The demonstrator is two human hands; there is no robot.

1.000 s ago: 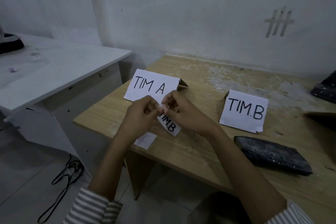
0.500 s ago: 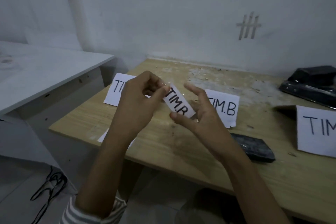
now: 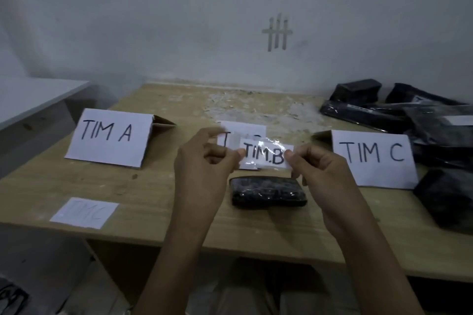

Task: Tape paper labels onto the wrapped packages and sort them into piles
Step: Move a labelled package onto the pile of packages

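A small paper label reading TIM.B, covered with clear tape, is held level above the wooden table. My left hand pinches its left end and my right hand pinches its right end. Just below the label lies a black wrapped package near the table's front edge. Behind the label stands the TIM B sign, mostly hidden by it.
A TIM A sign stands at the left and a TIM C sign at the right. Several black wrapped packages are heaped at the back right, another in front of TIM C. A face-down label lies front left. A white desk adjoins on the left.
The view has swung right, showing the TIM C sign and the pile. The label was tilted in my left hand; now both hands hold it stretched level over the black package.
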